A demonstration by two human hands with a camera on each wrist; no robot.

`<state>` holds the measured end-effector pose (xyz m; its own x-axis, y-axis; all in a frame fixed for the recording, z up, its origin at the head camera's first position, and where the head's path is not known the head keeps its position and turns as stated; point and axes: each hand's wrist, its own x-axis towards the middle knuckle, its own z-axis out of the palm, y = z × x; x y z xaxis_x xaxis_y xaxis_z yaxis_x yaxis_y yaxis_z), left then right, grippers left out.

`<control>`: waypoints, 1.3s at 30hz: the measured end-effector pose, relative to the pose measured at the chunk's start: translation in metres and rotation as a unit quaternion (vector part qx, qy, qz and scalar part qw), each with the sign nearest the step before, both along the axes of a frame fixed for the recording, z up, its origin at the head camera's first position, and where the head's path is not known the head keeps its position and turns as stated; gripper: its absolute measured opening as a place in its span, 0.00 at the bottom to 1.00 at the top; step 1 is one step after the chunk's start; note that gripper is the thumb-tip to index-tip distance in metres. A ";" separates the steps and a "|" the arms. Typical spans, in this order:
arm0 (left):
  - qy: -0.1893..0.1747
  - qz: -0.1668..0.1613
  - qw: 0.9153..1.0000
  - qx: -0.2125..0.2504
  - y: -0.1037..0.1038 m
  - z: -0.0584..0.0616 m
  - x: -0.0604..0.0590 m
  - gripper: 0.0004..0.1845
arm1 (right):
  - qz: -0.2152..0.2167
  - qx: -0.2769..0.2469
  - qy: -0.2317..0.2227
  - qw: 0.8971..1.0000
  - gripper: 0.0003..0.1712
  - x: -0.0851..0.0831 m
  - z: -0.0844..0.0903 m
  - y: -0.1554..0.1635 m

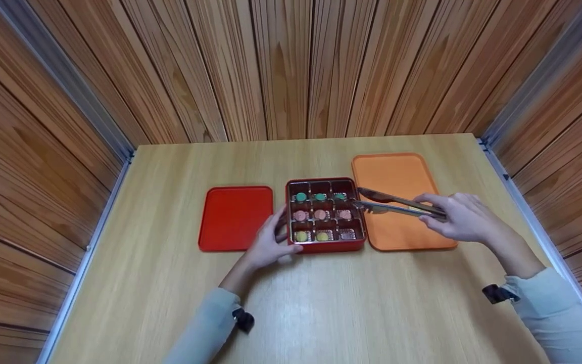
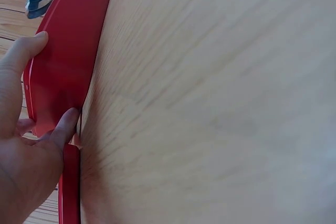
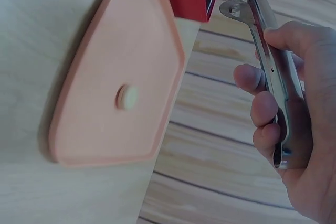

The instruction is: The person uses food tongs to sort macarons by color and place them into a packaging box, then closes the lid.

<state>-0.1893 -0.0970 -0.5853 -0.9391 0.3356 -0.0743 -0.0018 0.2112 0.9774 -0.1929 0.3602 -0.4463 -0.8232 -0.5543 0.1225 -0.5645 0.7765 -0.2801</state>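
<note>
Two hands at work: left hand pressed against red box near-left corner, fingers curved along its wall; right hand clamped round metal tongs, tips over box's right edge. Farther right, orange tray, one pale sweet on it.

This looks like a purpose-built recording booth rather than a home: a pale wooden desk fills the lower frame, boxed in on three sides by wood-grain panel walls, with metal corner strips running down at upper left and right.
</note>
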 end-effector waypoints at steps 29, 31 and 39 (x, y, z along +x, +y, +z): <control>0.003 0.001 1.000 0.018 -0.001 0.001 -0.001 0.63 | -0.103 0.038 -0.053 0.992 0.22 -0.003 -0.018 0.066; 0.003 0.002 1.000 0.019 -0.002 0.001 -0.001 0.63 | -0.107 0.037 -0.058 0.992 0.22 -0.005 -0.020 0.070; -0.002 -0.001 1.000 0.012 -0.001 0.001 0.000 0.65 | -0.125 0.035 -0.110 0.985 0.23 -0.009 -0.028 0.084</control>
